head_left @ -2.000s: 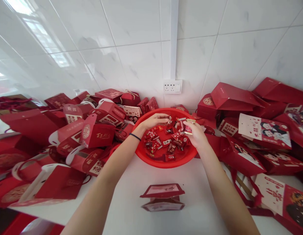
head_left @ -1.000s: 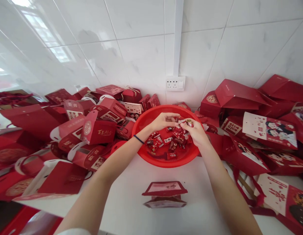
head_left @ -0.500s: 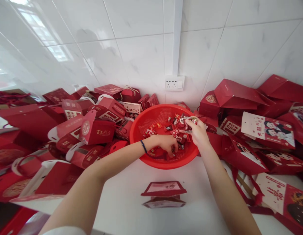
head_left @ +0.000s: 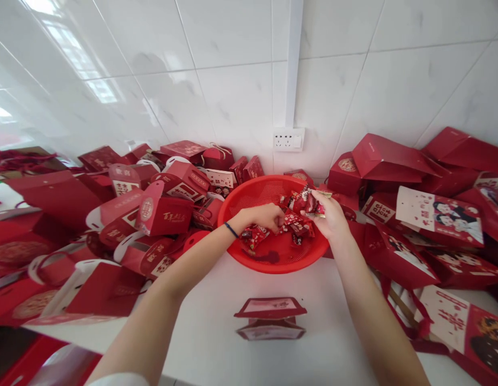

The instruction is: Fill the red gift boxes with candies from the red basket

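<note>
A red plastic colander holds wrapped candies, mostly red. My left hand is inside it, fingers curled down at the candies near the middle; what lies between the fingertips is hidden. My right hand is above the right rim, closed around several wrapped candies that stick out between thumb and fingers. On the white table in front of the colander stands a small red gift box, its top open toward me.
Many red gift boxes are heaped on the left. More red boxes are piled on the right, some with white printed flaps. Behind is a tiled wall with a socket panel.
My left hand has shifted up and slightly left within the colander, baring its front floor. My right hand stays over the right rim, still holding candies. The view has tilted slightly.
</note>
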Available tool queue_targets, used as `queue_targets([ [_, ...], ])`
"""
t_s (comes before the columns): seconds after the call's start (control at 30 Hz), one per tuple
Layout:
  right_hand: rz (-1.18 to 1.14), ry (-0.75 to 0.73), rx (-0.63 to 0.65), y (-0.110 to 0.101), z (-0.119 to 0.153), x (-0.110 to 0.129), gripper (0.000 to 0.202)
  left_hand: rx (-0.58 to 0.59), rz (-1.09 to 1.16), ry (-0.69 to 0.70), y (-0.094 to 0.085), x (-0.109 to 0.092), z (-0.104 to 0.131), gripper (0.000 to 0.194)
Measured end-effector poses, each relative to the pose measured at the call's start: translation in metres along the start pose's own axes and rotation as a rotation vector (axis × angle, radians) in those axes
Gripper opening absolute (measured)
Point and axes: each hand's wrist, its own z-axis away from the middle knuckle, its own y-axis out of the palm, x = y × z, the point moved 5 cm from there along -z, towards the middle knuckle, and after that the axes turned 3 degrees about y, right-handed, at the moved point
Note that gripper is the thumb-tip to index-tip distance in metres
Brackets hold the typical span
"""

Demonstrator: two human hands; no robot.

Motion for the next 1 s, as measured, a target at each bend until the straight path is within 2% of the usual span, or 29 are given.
queue_targets([
  [0.03, 0.001, -0.001, 0.007, 0.001, 0.002, 0.003, 0.035, -0.072, 0.05, 0.027, -0.008, -0.003, 0.003, 0.017],
  [0.13, 0.011, -0.011, 0.049, 0.006, 0.015, 0.015, 0.042, -0.385, 0.24, 0.167, -0.033, -0.022, 0.02, 0.025],
  [0.2, 0.042, -0.035, 0.107, 0.012, 0.028, 0.023, 0.046, -0.548, 0.358, 0.254, -0.042, -0.038, 0.035, 0.032],
  [0.33, 0.208, -0.16, 0.225, 0.028, 0.058, 0.038, 0.042, -0.692, 0.525, 0.294, -0.038, -0.065, 0.063, 0.043],
  [0.47, 0.316, -0.249, 0.314, 0.038, 0.082, 0.048, 0.035, -0.749, 0.628, 0.272, -0.027, -0.084, 0.093, 0.043],
  [0.6, 0.354, -0.306, 0.338, 0.033, 0.095, 0.059, 0.028, -0.767, 0.559, 0.288, -0.016, -0.106, 0.145, 0.024],
  [0.63, 0.364, -0.315, 0.344, 0.031, 0.098, 0.062, 0.026, -0.732, 0.498, 0.294, -0.01, -0.113, 0.161, 0.017],
  [0.7, 0.386, -0.319, 0.363, 0.027, 0.104, 0.067, 0.024, -0.544, 0.382, 0.31, 0.01, -0.129, 0.187, 0.008],
  [0.73, 0.396, -0.316, 0.376, 0.025, 0.106, 0.07, 0.024, -0.456, 0.337, 0.288, 0.022, -0.134, 0.198, 0.011],
  [0.8, 0.415, -0.302, 0.408, 0.023, 0.112, 0.074, 0.025, -0.398, 0.257, 0.19, 0.045, -0.136, 0.212, 0.018],
  [0.9, 0.444, -0.304, 0.442, 0.023, 0.12, 0.077, 0.026, -0.513, 0.219, 0.062, 0.07, -0.127, 0.212, 0.022],
  [1.0, 0.52, -0.339, 0.476, 0.028, 0.128, 0.078, 0.024, -0.749, 0.223, 0.019, 0.076, -0.109, 0.202, 0.023],
])
